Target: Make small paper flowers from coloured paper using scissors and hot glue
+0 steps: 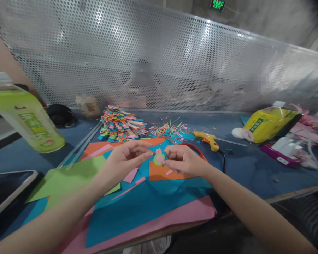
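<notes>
A small paper flower in light green and pink [159, 158] is pinched at its right edge between the thumb and fingers of my right hand [184, 159]. Beside its left edge is my left hand [129, 155], fingers half curled, with a gap between thumb and forefinger; contact with the flower cannot be made out. Both hands are above a blue paper sheet [148, 208] and an orange paper piece [155, 173]. Red-handled scissors [198, 150] lie partly hidden behind my right hand.
Behind stand a cone of layered paper strips [120, 125] and a heap of paper scraps [168, 130]. A yellow glue gun [208, 139] lies to the right, before a yellow bottle [270, 121] and a purple power strip [281, 157]. Left are a green bottle [29, 120] and a phone [9, 190].
</notes>
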Action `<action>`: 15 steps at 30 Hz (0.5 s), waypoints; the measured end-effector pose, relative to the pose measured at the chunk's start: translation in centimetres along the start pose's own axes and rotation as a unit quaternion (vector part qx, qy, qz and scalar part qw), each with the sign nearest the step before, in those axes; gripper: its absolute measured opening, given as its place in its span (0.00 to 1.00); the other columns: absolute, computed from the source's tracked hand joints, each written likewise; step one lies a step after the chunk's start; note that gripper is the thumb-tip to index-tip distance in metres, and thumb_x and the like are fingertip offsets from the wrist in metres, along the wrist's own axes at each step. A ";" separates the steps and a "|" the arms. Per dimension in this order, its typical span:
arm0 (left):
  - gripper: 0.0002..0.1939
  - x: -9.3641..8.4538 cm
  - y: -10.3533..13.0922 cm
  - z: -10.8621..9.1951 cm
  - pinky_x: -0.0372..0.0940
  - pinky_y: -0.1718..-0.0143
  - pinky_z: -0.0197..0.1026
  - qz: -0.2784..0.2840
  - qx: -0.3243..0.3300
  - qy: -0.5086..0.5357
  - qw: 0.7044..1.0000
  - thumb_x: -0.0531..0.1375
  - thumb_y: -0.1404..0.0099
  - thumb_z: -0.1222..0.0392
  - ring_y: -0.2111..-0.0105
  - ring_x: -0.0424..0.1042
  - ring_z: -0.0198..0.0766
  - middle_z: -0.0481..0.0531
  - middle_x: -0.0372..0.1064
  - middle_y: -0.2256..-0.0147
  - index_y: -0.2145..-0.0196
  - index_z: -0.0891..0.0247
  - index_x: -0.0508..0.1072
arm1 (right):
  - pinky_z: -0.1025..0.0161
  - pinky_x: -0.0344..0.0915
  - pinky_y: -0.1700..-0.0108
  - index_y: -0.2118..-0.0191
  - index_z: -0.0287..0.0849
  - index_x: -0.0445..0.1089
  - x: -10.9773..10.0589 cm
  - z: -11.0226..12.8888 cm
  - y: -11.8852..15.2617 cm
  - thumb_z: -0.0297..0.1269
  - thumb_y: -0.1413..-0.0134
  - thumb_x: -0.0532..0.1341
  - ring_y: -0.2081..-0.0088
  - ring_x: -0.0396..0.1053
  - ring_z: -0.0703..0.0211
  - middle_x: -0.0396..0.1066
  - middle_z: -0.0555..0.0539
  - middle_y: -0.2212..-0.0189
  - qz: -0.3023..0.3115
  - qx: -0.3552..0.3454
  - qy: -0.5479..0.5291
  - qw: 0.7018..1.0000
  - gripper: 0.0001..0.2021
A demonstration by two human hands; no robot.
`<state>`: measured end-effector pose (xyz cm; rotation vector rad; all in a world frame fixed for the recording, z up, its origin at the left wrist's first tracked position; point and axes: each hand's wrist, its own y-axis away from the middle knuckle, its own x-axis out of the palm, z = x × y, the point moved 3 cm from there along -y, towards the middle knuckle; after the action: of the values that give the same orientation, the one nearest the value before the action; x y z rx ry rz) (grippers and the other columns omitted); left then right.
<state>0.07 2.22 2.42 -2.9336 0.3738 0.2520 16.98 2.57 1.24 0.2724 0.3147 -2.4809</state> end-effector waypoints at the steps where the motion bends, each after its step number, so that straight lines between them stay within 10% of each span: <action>1: 0.13 0.0 0.0 0.0 0.59 0.77 0.29 0.004 0.001 0.000 1.000 0.63 0.49 0.59 0.75 0.67 0.29 0.48 0.71 0.73 0.65 0.62 0.70 | 0.75 0.57 0.83 0.72 0.40 0.61 0.0 0.0 0.0 0.33 0.53 0.57 0.86 0.53 0.75 0.56 0.59 0.86 0.001 0.001 0.001 1.000 0.04; 15: 0.12 0.2 0.0 0.3 0.54 0.82 0.29 -0.007 -0.019 0.006 1.000 0.63 0.50 0.56 0.82 0.59 0.25 0.46 0.68 0.77 0.68 0.64 0.70 | 0.73 0.62 0.80 0.71 0.40 0.60 0.1 -0.2 0.1 0.36 0.51 0.56 0.85 0.53 0.75 0.55 0.59 0.85 0.014 -0.007 0.028 0.999 0.05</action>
<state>0.26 2.23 2.06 -2.9754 0.3532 0.2433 17.00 2.50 1.00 0.3395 0.3498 -2.4448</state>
